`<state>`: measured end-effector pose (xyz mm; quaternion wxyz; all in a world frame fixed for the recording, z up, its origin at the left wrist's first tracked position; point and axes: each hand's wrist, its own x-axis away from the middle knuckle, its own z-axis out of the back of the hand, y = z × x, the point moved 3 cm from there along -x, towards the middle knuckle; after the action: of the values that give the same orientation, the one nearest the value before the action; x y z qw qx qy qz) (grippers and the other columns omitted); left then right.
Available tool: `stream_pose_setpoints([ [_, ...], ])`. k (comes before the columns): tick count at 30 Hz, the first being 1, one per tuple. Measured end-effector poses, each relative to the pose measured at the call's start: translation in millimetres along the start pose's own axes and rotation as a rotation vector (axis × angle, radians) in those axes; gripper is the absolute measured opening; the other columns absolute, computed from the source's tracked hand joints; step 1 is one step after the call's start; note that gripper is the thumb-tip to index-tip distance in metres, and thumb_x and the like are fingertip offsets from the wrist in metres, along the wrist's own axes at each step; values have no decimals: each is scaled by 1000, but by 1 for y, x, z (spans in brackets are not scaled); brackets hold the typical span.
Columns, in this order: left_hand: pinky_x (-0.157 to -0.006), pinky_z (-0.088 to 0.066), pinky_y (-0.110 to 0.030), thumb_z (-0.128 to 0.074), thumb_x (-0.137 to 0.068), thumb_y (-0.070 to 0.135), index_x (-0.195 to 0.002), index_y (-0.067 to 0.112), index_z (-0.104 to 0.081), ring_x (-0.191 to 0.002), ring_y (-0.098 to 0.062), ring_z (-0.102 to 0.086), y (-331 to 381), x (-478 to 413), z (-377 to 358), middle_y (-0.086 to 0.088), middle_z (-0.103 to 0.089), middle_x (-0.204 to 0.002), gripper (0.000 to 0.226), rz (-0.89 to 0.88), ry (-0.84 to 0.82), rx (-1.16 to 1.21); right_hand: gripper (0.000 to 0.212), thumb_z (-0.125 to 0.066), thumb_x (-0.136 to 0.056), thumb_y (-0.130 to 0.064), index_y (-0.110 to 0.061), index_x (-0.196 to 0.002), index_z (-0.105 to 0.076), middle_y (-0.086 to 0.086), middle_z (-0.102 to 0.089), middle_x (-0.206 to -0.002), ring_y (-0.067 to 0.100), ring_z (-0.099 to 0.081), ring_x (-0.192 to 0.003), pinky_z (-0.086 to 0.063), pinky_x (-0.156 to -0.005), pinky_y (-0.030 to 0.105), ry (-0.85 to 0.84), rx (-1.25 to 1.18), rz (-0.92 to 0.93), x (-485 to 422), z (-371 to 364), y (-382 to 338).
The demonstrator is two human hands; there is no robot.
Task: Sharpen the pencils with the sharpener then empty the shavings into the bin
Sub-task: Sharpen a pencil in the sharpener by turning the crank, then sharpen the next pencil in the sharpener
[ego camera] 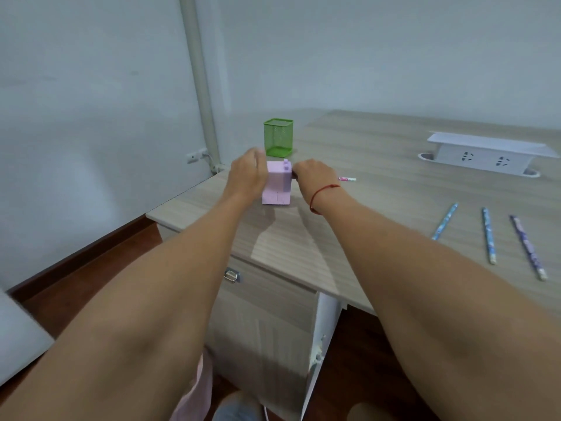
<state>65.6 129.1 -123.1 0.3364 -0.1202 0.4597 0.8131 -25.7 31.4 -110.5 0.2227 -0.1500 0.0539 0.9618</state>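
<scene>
"What's closest to us?"

"Two bare arms, reaching out over the bench (379, 165). The right wrist has a red string (321, 192) on it."

"What is the left grip doing?"

"The left grip (247, 174) is wrapped on the left side of the pink sharpener (277, 183) and holds it."

"Where is the sharpener?"

"It stands up on the bench near the left edge, just in front of a green mesh pencil cup (278, 137)."

"And the right grip?"

"The right grip (315, 177) sits against the sharpener's right side. Its fingers are hidden, so I cannot tell if it holds something. The end of a pink pencil (347, 178) pokes out just past it."

"Any more pencils?"

"Yes. A light blue pencil (444, 221), a blue patterned pencil (488, 235) and a purple pencil (528, 247) lie flat on the bench, well off to the right, not touching. A white socket box (485, 154) sits farther back."
</scene>
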Motion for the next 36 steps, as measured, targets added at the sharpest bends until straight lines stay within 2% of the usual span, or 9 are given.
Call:
stream_pose_setpoints([
  [3, -70, -35, -32, -33, -100, 20, -78, 3, -56, -82, -29, -52, 14, 9, -15, -25, -61, -91, 36, -20, -60, 2, 32, -35, -100, -4, -5, -121, -60, 16, -59, -127, 34, -57, -117, -46, -92, 38, 8, 24, 14, 9, 1, 1],
  [6, -78, -36, -32, -31, -98, 14, -92, 0, -59, -93, -28, -49, 7, 14, -24, -22, -58, -101, 33, -15, -44, -19, 33, -37, -99, -3, -9, -119, -62, 14, -61, -125, 33, -59, -115, -47, -90, 37, 20, 98, 36, 16, 5, 9],
  [9, -82, -36, -30, -26, -93, 21, -110, 3, -63, -106, -31, -51, 8, 14, -24, -20, -58, -112, 44, -8, -64, 1, 33, -39, -97, -1, -8, -119, -62, 15, -61, -123, 34, -59, -114, -48, -88, 38, 26, 144, 70, 23, 9, 15],
  [11, -87, -37, -32, -25, -92, 22, -112, 2, -62, -109, -32, -51, 9, 13, -22, -21, -58, -115, 47, 8, -61, 5, 34, -38, -97, 0, -7, -121, -60, 16, -60, -124, 35, -59, -115, -48, -89, 39, 17, 147, 52, 29, 8, 28],
  [14, -90, -37, -35, -27, -99, 13, -110, -2, -59, -111, -32, -50, 7, 13, -19, -23, -58, -116, 37, 23, -50, 10, 32, -37, -99, -5, -7, -121, -61, 17, -60, -124, 36, -59, -115, -48, -91, 41, 24, 147, -56, 44, 8, 77],
  [17, -88, -36, -36, -24, -94, 22, -107, -2, -58, -108, -34, -51, 13, 15, -24, -24, -58, -113, 44, 6, -27, 3, 26, -42, -99, -9, -11, -113, -64, 16, -63, -116, 36, -62, -106, -49, -83, 40, 88, 128, -140, 53, 14, 113],
  [25, -89, -38, -37, -21, -87, 25, -107, 0, -58, -106, -33, -51, 21, 21, -35, -22, -58, -112, 49, 3, -38, 26, 22, -49, -98, -18, -12, -115, -62, 13, -63, -115, 34, -63, -104, -49, -83, 37, 53, 10, -174, 52, 8, 93],
  [28, -88, -37, -35, -28, -97, 14, -106, 0, -58, -107, -33, -51, 25, 22, -40, -21, -58, -112, 34, 8, -42, 33, 23, -52, -97, -21, -11, -116, -61, 14, -62, -117, 35, -63, -105, -49, -83, 36, 45, -12, -192, 53, 7, 86],
  [36, -82, -33, -28, -31, -98, 10, -106, 1, -59, -107, -28, -51, 49, 32, -63, -17, -60, -113, 31, -28, -60, 87, 30, -46, -96, -9, -4, -124, -56, 16, -57, -129, 35, -58, -117, -48, -93, 35, -65, -67, -355, 78, -7, 103],
])
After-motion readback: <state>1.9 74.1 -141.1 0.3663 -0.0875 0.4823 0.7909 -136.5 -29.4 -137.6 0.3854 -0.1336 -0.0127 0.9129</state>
